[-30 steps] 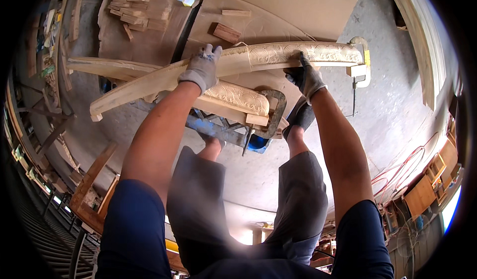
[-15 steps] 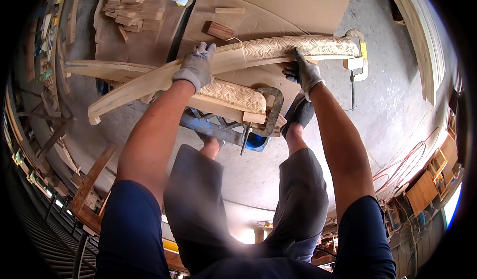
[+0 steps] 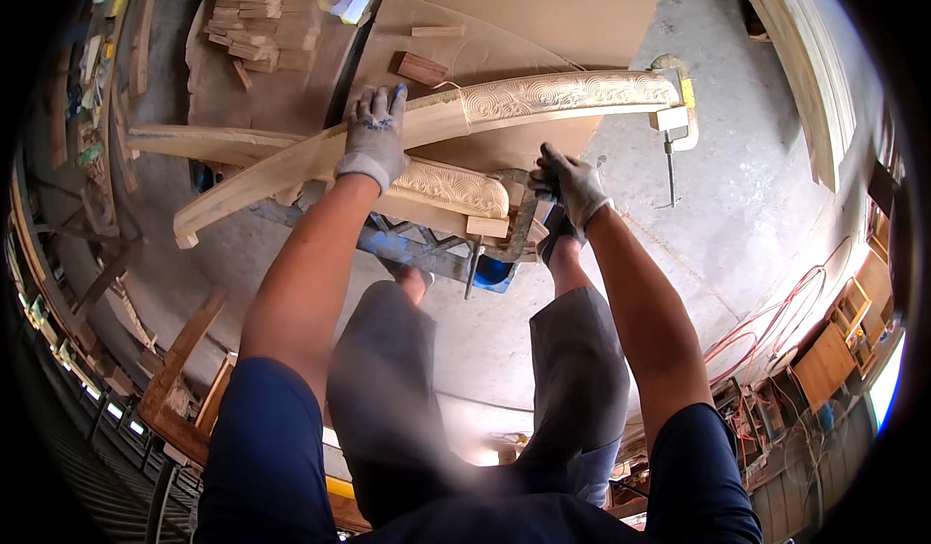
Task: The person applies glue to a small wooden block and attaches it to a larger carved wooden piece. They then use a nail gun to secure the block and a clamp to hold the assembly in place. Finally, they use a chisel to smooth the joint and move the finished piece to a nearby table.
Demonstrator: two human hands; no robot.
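A long curved wooden beam (image 3: 427, 122) has swirl carving on its right part. My left hand (image 3: 376, 137), in a grey glove, lies on the plain middle of it, fingers stretched across and past its far edge. My right hand (image 3: 574, 185), gloved with dark fingertips, hangs apart from this beam, fingers loosely bent and nothing seen in them. Just left of it is a C-clamp (image 3: 526, 216), on the end of a second carved beam (image 3: 451, 187) lying nearer. Another C-clamp (image 3: 690, 108) grips the upper beam's right end, with a small wood block (image 3: 667, 119) beneath.
A blue support (image 3: 412, 248) stands under the nearer beam, by my feet. Cardboard sheets (image 3: 543, 11) cover the far floor, with a stack of wood pieces (image 3: 257, 6) and a reddish block (image 3: 423, 69). Long timbers (image 3: 800, 49) lie at the right, near a red hose (image 3: 776, 321).
My right hand has come off the carved beam and moved down and left toward the nearer clamp. My left hand stays at the beam's middle, its fingers now straighter.
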